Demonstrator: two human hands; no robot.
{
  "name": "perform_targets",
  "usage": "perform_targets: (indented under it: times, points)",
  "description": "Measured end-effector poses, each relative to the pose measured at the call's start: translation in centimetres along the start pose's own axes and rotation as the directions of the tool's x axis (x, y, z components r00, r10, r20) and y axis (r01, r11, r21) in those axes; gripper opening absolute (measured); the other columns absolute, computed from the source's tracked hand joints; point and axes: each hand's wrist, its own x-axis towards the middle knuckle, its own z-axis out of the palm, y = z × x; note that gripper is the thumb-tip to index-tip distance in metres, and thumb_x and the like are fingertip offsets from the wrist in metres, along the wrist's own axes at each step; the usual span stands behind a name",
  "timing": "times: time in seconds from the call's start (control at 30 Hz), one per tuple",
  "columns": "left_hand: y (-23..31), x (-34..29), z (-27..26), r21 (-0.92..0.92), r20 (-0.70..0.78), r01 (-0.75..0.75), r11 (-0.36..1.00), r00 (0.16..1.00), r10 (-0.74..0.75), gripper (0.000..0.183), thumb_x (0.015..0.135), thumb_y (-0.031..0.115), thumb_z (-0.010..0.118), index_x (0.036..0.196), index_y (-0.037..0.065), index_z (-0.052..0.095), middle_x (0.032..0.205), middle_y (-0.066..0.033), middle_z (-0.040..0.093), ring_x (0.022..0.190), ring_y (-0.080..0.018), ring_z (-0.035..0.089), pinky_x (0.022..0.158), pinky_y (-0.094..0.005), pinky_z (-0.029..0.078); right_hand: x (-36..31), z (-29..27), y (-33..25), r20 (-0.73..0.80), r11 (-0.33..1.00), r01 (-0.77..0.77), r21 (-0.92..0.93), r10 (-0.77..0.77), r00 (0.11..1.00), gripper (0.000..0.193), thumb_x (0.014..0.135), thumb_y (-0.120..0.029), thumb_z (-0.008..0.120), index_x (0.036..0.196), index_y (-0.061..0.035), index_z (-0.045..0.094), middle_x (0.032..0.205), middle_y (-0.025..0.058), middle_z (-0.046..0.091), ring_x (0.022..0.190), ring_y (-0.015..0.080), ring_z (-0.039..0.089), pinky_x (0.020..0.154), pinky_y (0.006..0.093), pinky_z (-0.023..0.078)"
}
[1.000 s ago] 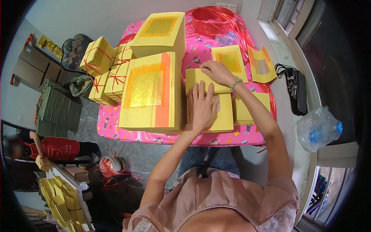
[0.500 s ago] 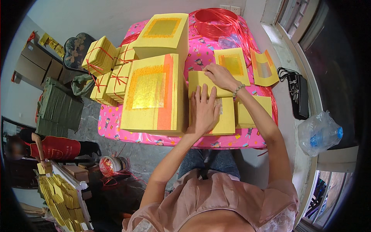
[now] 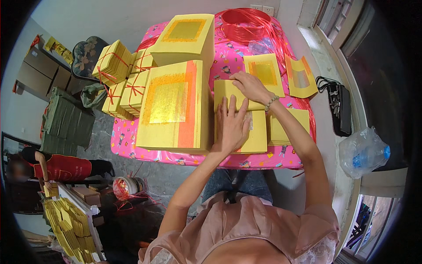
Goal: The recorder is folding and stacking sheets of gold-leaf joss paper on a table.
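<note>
Across the top of a small yellow paper stack (image 3: 258, 136), a folded yellow paper sheet (image 3: 221, 94) lies flat. My left hand (image 3: 232, 127) rests on it with the fingers spread. My right hand (image 3: 254, 88) is closed at the sheet's far edge, its fingertips bent and pressed against the paper; what lies under them is hidden. Just left of my left hand stands a tall stack of yellow paper (image 3: 167, 105) topped by a gold square and an orange stripe. Beyond my right hand lies a yellow sheet with a gold square (image 3: 263, 72).
Tied yellow bundles (image 3: 134, 90) and a second tall stack (image 3: 184, 31) stand left. Red plastic strands (image 3: 246, 26) coil at the back. Another small stack (image 3: 290, 127) is at right; a black pouch (image 3: 338, 110) lies on the sill. A person in a red apron (image 3: 70, 167) works lower left.
My hands stay in nearly the same place on the folded sheet. The other person's hand at lower left has shifted slightly.
</note>
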Motion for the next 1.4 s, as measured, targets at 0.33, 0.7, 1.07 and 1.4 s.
perform_targets:
  times: [0.33, 0.7, 1.07, 1.4]
  points:
    - [0.2, 0.1, -0.4, 0.004, 0.032, 0.011, 1.0, 0.999, -0.011, 0.054, 0.095, 0.029, 0.054, 0.145, 0.011, 0.047, 0.149, -0.028, 0.035, 0.138, -0.0524, 0.028, 0.113, -0.0604, 0.022, 0.1, -0.3, -0.2, 0.065, 0.999, -0.028, -0.037, 0.031, 0.997, 0.027, 0.1, -0.022, 0.051, 0.113, -0.0018, 0.062, 0.106, 0.0166, 0.062, 0.104, 0.0356, 0.059, 0.092, 0.0453, 0.047]
    - [-0.2, 0.0, -0.1, 0.017, 0.03, -0.003, 1.0, 1.0, 0.003, 0.05, 0.096, 0.029, 0.052, 0.143, 0.01, 0.05, 0.151, -0.0276, 0.036, 0.14, -0.0533, 0.025, 0.114, -0.0612, 0.02, -5.5, -0.8, -3.8, -0.161, 0.989, 0.036, -0.142, -0.059, 0.985, 0.039, 0.096, -0.014, 0.055, 0.131, 0.0012, 0.052, 0.129, 0.0205, 0.055, 0.125, 0.0386, 0.049, 0.108, 0.0484, 0.037]
    - [-0.1, 0.0, -0.3, 0.029, 0.053, -0.023, 0.999, 0.998, 0.021, 0.055, 0.093, 0.028, 0.053, 0.145, 0.011, 0.048, 0.15, -0.0291, 0.036, 0.138, -0.0549, 0.029, 0.113, -0.0629, 0.023, -13.2, -1.2, -5.1, -0.021, 0.981, -0.005, -0.193, 0.001, 1.0, 0.062, 0.102, -0.036, 0.046, 0.147, 0.0059, 0.035, 0.155, 0.0236, 0.032, 0.149, 0.036, 0.022, 0.121, 0.052, 0.014]
    - [-0.6, -0.4, -0.1, 0.023, 0.042, -0.057, 0.998, 0.998, 0.056, 0.056, 0.094, 0.027, 0.052, 0.147, 0.01, 0.046, 0.151, -0.0288, 0.035, 0.139, -0.054, 0.027, 0.115, -0.0607, 0.021, -13.7, -1.9, -4.8, 0.106, 0.981, 0.002, -0.194, 0.019, 0.994, 0.071, 0.102, -0.047, 0.042, 0.155, -0.0031, 0.024, 0.164, 0.0162, 0.017, 0.153, 0.0308, 0.01, 0.122, 0.0531, 0.01]
